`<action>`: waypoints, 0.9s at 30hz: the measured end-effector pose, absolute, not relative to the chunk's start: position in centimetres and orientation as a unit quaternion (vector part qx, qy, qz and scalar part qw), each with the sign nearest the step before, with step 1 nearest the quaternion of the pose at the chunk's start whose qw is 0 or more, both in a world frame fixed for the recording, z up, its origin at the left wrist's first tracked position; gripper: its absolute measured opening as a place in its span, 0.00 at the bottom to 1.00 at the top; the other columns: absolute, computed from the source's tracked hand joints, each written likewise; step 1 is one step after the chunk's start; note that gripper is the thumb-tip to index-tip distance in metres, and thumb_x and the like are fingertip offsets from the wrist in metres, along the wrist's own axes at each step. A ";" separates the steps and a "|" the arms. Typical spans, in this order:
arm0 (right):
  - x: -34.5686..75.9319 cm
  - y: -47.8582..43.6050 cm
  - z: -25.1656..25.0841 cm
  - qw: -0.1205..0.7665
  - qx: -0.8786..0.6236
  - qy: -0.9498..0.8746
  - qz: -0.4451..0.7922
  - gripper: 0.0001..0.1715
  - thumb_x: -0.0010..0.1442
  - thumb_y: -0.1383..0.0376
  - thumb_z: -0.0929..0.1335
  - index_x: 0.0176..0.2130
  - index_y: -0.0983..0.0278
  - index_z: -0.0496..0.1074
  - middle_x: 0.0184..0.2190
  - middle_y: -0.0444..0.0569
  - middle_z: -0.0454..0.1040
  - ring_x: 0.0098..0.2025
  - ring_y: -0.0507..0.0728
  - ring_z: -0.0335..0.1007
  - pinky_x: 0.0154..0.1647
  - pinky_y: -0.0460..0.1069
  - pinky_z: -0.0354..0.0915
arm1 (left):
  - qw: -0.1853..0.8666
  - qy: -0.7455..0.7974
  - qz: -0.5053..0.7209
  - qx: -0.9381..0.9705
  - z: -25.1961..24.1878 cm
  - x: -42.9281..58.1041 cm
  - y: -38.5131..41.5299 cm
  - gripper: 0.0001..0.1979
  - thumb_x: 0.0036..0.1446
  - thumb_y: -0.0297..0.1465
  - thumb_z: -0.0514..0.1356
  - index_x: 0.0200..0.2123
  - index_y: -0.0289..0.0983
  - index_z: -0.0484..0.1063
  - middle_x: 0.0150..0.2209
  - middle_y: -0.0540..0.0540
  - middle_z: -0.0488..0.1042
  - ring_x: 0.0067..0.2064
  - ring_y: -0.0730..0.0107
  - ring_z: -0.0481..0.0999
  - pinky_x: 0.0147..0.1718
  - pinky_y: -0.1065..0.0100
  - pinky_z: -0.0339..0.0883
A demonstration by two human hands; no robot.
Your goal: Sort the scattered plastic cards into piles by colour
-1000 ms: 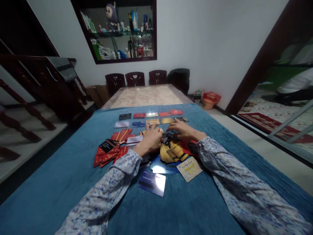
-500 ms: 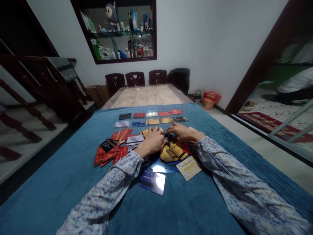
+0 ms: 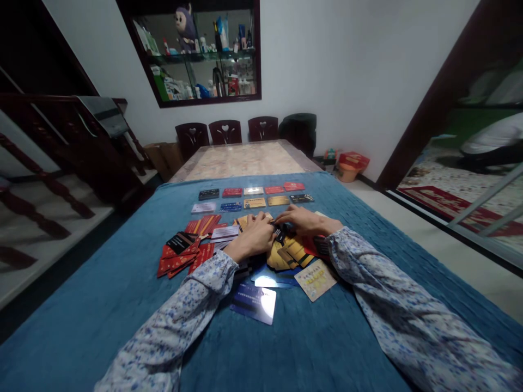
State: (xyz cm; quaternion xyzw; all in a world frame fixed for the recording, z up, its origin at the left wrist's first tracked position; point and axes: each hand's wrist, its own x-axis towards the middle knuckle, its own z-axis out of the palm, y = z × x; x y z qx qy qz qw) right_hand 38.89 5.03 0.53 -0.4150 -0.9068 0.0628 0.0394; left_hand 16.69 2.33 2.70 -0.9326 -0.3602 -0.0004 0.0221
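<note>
A loose heap of plastic cards lies on the blue tablecloth (image 3: 310, 343). My left hand (image 3: 257, 234) is curled over the middle of the heap, its fingertips partly hidden. From the right, my right hand (image 3: 302, 219) reaches in, fingertips pinched at the top edge of a black card (image 3: 279, 234) between the two hands. Gold cards (image 3: 286, 255) fan out beneath it. Red cards (image 3: 180, 261) are piled left of my left hand. Closer to me lie a purple-blue card (image 3: 254, 302) and a beige card (image 3: 315, 280).
Two rows of cards stretch beyond my hands, among them a gold card (image 3: 278, 201) and a black card with a pattern (image 3: 302, 198). Past the cloth runs a marble-look tabletop (image 3: 249, 158) with dark chairs (image 3: 225, 132) behind. A person in a white top (image 3: 496, 136) crouches through the doorway.
Both hands stay at almost the same spot over the heap. Their fingers shift only slightly around the black card, and a little more of that card shows.
</note>
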 end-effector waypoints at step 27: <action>39.8 5.6 1.2 0.200 -0.356 -0.913 0.002 0.15 0.70 0.64 0.67 0.42 0.61 0.85 0.36 0.55 0.82 0.42 0.60 0.70 0.47 0.53 0.64 | -0.009 -0.380 -0.077 -0.922 3.9 16.3 2.7 0.14 0.64 0.31 0.55 0.32 0.37 0.80 0.37 0.40 0.82 0.46 0.53 0.77 0.47 0.55 0.64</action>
